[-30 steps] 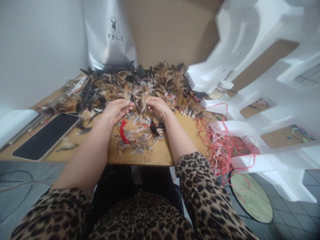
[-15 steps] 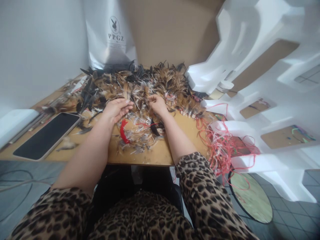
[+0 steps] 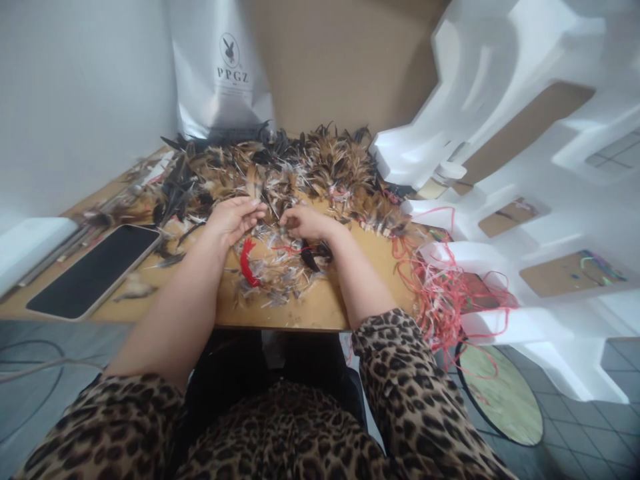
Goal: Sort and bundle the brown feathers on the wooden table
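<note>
My left hand (image 3: 236, 219) is closed in a pinch, thumb against fingers. A brown feather (image 3: 255, 179) stands up from its fingertips. Close on the right, my right hand (image 3: 306, 222) has its fingers curled together, and whatever they hold is hidden. Both hands are just in front of a wide pile of brown and black feathers (image 3: 335, 160). Below them on the table lie loose feather scraps (image 3: 280, 283), a bundle of red strips (image 3: 248, 263) and a black feather (image 3: 309, 256).
A phone (image 3: 95, 270) lies on the table (image 3: 300, 320) at left. Tangled pink strings (image 3: 445, 293) hang over the right edge beside white foam packaging (image 3: 480, 80). A silver-grey bag (image 3: 220, 100) stands behind the feathers. A round stool top (image 3: 503, 393) is below right.
My right hand has moved left and a little toward me, nearer the left hand, and its wrist has turned. My left hand stays in place with the feather.
</note>
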`<state>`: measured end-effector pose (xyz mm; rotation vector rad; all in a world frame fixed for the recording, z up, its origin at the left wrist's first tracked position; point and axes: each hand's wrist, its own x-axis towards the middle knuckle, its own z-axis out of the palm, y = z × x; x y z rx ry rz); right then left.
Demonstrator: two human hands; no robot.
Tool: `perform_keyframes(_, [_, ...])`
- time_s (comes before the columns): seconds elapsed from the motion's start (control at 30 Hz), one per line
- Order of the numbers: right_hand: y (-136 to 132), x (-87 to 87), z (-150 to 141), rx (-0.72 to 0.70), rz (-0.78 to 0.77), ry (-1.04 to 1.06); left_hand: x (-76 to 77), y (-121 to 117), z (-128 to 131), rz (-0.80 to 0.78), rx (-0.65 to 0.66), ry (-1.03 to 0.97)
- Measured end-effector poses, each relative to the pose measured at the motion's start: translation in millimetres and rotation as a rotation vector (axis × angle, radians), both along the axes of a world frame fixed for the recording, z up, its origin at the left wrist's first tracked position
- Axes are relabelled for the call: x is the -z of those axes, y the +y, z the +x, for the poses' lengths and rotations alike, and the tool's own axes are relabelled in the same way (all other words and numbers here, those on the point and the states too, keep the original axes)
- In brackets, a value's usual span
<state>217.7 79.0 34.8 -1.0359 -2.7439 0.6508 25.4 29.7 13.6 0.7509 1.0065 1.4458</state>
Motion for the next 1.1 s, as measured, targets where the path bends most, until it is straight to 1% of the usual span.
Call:
perform_keyframes(0.07, [-4.7, 0.3, -4.0, 0.002, 0.123, -0.068, -0.6, -0.3, 0.2, -0.001, 0.006, -0.002])
perform_keyframes(0.13, [-6.9, 3.7, -8.5, 0.020, 0.217, -0.080, -1.2, -0.6, 0.3, -0.003, 0.016, 0.000])
perform_keyframes(0.2, [-5.4, 8.9, -12.5, 0.039, 0.252, -0.016, -1.8, -1.0, 0.4, -0.007, 0.023, 0.005])
perform_keyframes(0.23, [-3.5, 11.3, -13.9, 0.057, 0.240, 0.055, -2.1, -1.2, 0.3, -0.005, 0.025, 0.007])
perform_keyframes(0.27, [-1.2, 13.2, -14.7, 0.088, 0.203, 0.151, -2.2, -1.3, 0.3, -0.002, 0.027, 0.008])
perform_keyframes(0.33, [3.7, 14.5, -14.9, 0.175, 0.051, 0.398, -2.4, -1.4, 0.3, 0.006, 0.030, 0.007])
perform_keyframes(0.4, [6.9, 12.3, -13.9, 0.277, -0.189, 0.664, -2.6, -1.3, 0.8, 0.006, 0.038, 0.002])
perform_keyframes(0.47, [7.5, 8.5, -13.4, 0.358, -0.459, 0.887, -2.6, -1.1, 1.9, -0.005, 0.052, -0.008])
perform_keyframes(0.53, [5.7, 5.4, -15.0, 0.388, -0.690, 1.034, -2.7, -1.3, 3.7, -0.014, 0.076, -0.023])
perform_keyframes(0.6, [2.8, 4.6, -19.1, 0.379, -0.834, 1.112, -2.7, -2.0, 5.9, -0.024, 0.102, -0.037])
perform_keyframes(0.67, [-0.2, 6.2, -25.0, 0.369, -0.898, 1.147, -2.8, -3.0, 7.8, -0.035, 0.122, -0.039])
perform_keyframes(0.77, [-3.4, 10.6, -34.0, 0.374, -0.915, 1.155, -2.9, -4.0, 9.1, -0.049, 0.146, -0.028])
perform_keyframes(1.1, [-5.1, 16.6, -45.7, 0.393, -0.829, 1.220, -0.7, -3.4, 9.2, -0.036, 0.174, -0.010])
